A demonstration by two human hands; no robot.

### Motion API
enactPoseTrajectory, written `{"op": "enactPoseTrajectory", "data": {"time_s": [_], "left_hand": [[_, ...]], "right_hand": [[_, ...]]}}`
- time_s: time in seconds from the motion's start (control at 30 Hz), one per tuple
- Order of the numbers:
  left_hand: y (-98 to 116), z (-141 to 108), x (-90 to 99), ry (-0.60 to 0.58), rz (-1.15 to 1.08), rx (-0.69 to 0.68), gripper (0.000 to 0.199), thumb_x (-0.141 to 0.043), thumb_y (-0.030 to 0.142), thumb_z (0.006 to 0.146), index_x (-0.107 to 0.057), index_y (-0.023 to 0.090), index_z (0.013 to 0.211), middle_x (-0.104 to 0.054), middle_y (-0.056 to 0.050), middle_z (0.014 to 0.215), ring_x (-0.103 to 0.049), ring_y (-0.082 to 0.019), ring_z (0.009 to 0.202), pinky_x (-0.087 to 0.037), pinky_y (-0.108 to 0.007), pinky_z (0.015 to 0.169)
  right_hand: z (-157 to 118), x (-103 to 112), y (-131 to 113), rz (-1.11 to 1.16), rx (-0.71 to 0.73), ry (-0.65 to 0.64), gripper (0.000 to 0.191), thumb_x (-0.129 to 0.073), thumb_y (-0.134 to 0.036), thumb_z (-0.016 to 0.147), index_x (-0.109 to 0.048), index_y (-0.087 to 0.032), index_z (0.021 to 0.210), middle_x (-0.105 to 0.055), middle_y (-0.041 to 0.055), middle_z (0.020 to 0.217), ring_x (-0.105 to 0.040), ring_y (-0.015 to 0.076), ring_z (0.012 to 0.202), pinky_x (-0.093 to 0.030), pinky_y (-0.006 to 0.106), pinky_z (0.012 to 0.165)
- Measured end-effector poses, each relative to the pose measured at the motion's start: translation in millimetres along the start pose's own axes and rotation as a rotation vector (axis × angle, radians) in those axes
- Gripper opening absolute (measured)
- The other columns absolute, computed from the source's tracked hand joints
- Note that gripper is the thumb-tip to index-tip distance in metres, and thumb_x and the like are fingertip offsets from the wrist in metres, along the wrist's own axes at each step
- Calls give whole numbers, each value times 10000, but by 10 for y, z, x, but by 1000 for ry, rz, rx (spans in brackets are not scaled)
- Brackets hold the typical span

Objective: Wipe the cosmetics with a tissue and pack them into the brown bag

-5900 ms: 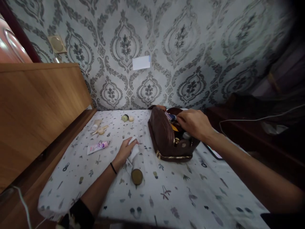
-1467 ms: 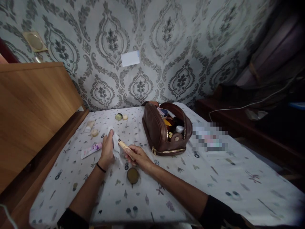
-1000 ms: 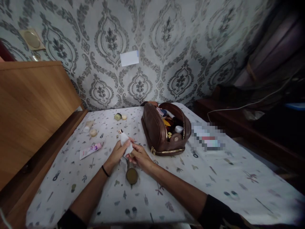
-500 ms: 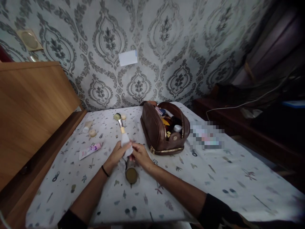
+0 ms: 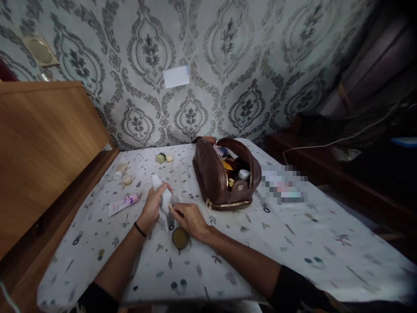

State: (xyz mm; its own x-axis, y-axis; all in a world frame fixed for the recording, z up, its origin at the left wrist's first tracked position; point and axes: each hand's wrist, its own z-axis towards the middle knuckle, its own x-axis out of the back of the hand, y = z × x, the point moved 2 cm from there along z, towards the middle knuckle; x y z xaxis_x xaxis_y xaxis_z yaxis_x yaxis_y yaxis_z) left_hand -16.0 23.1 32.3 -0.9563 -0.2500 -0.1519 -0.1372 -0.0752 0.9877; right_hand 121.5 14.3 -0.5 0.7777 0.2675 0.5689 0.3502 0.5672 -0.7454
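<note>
My left hand (image 5: 151,208) is closed round a white tissue (image 5: 166,201), which stands up above the fingers and hangs down below them. My right hand (image 5: 193,221) pinches a makeup brush, of which only a short tan part (image 5: 170,207) shows at the fingertips; its bristles are hidden, apparently by the tissue. Just below the hands a round olive-gold lidded jar (image 5: 180,238) rests on the patterned cloth. Left of my left hand lies a pink and white tube (image 5: 124,204).
An open brown leather bag (image 5: 213,176) filled with cosmetics stands right of centre. A small green-lidded jar (image 5: 160,158) and a cream disc (image 5: 169,158) lie at the back. A beige tube (image 5: 120,171) and round lid (image 5: 127,180) lie left. A wooden cabinet (image 5: 48,161) borders the left side.
The brush, earlier pointing up with its bristles showing above the tissue, is now mostly hidden. My left hand has shifted left with the tissue, and the hands are farther apart.
</note>
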Motion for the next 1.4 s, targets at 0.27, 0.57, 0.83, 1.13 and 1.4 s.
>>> {"op": "enactPoseTrajectory", "data": {"time_s": [0.27, 0.57, 0.83, 1.13, 1.4], "left_hand": [[-127, -13, -43, -109, 146, -8, 288, -710, 434, 676, -605, 175, 744, -579, 8, 653, -536, -145, 627, -430, -237, 599], [-68, -71, 9, -264, 1225, -431, 137, -562, 192, 812, -625, 220, 931, -692, -52, 858, -626, -221, 807, -397, -272, 677], [-1, -133, -61, -271, 1495, -423, 193, -533, 245, 881, -634, 190, 1037, -714, -119, 994, -657, -274, 953, -434, -315, 738], [87, -95, -30, -339, 1504, -308, 176, -528, 263, 904, -626, 201, 1037, -733, -84, 988, -676, -246, 941, -423, -279, 735], [-8, -42, 13, -418, 1257, -326, 233, -498, 315, 917, -669, 187, 1011, -740, -68, 877, -669, -213, 798, -426, -259, 705]], "right_hand": [[60, 110, -7, 222, -80, 75, 195, -576, -275, 806, -572, -188, 630, -524, -26, 569, -457, 114, 554, -317, 235, 554], [201, 275, 116, 708, -243, 337, 394, -608, -590, 798, -550, -206, 865, -452, -60, 604, -383, 83, 455, -317, 227, 441], [190, 201, 43, 661, -182, 228, 329, -678, -508, 753, -595, -192, 792, -504, -41, 616, -425, 95, 513, -339, 233, 485], [231, 443, -13, 787, -166, 437, 349, -703, -512, 755, -599, -180, 786, -436, -72, 536, -338, 64, 454, -279, 201, 418], [214, 307, 24, 732, -173, 309, 391, -705, -507, 744, -699, -156, 917, -553, -20, 653, -430, 87, 517, -336, 215, 455]]}}
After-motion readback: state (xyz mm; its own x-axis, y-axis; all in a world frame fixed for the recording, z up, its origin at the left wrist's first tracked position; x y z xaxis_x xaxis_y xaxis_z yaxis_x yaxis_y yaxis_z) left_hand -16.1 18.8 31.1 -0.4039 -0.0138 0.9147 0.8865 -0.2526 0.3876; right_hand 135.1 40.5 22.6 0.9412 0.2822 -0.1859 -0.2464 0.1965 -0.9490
